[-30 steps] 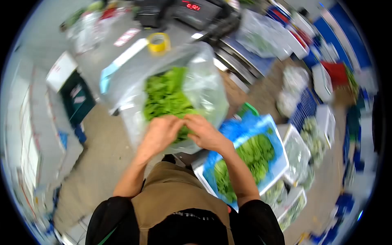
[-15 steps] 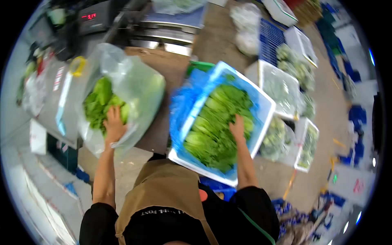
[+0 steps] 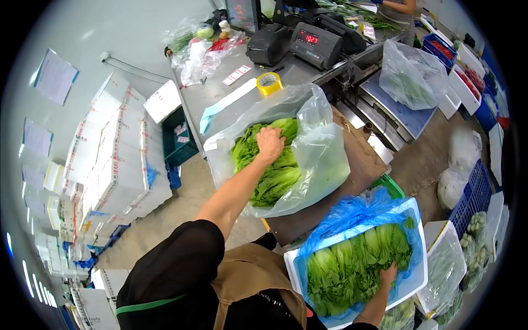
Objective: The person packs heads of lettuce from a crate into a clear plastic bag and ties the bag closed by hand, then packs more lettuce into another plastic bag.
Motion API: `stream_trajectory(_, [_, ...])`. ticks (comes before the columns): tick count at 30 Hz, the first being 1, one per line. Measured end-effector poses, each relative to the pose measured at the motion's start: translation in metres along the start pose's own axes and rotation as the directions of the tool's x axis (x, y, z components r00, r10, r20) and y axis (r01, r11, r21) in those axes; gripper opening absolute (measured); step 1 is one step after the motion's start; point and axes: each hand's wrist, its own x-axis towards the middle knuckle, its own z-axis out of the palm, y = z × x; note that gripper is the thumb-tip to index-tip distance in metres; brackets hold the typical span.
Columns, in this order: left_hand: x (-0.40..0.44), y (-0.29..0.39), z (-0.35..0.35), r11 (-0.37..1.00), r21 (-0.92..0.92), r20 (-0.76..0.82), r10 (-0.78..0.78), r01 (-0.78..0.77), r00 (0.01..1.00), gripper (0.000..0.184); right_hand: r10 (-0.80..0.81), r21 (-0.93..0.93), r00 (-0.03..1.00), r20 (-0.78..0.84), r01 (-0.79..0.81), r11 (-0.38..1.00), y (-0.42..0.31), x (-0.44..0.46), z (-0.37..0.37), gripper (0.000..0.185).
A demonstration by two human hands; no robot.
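My left hand [image 3: 270, 144] rests on leafy green lettuce [image 3: 278, 175] inside a wide-mouthed clear plastic bag [image 3: 324, 157]. Its fingers curl over the leaves. The bag lies across the edge of the metal table and a brown board. At the lower right, my right hand [image 3: 388, 275] reaches into a white foam box [image 3: 419, 278] lined with blue plastic film [image 3: 346, 212]. Rows of lettuce [image 3: 352, 258] fill this box. The right fingertips are sunk among the leaves and partly hidden.
A roll of yellow tape [image 3: 269, 83] and a scale display [image 3: 316, 45] reading red digits are on the metal table [image 3: 220, 96]. Another bag [image 3: 412, 77] sits on the blue scale platform [image 3: 396, 110]. White foam boxes [image 3: 115, 165] are stacked at left; a person [image 3: 399, 16] stands far back.
The view has swung left, bringing the table and stacked boxes further in. My left hand's fingers were spread on the lettuce and now curl. My right hand stays in the foam box.
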Motion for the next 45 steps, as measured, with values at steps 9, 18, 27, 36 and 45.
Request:
stream_trajectory(9, [-0.002, -0.044, -0.080, 0.922, -0.361, -0.124, 0.102, -0.141, 0.987, 0.029, -0.329, 0.341, 0.912, -0.244, 0.399, 0.851, 0.062, 0.021, 0.017, 0.075])
stream_trajectory(18, [-0.177, 0.148, -0.122, 0.707, -0.697, 0.647, 0.545, 0.123, 0.534, 0.017, -0.406, 0.040, 0.910, 0.083, 0.404, 0.914, 0.041, -0.018, -0.021, 0.105])
stream_trajectory(27, [-0.252, 0.170, -0.042, 0.569, -0.655, 0.619, 0.781, -0.498, 0.078, 0.055, -0.493, 0.043, 0.793, -0.358, 0.541, 0.840, 0.062, -0.062, -0.018, 0.079])
stream_trajectory(36, [-0.251, 0.153, -0.011, 0.636, -0.592, 0.717, 0.696, -0.495, 0.037, 0.047, -0.025, 0.354, 0.919, -0.393, 0.176, 0.919, 0.081, -0.120, 0.082, 0.106])
stream_trajectory(45, [-0.271, 0.161, 0.017, 0.658, -0.637, 0.716, 0.698, -0.402, 0.008, 0.039, 0.112, 0.196, 0.983, -0.143, -0.082, 0.977, 0.059, -0.113, 0.055, 0.119])
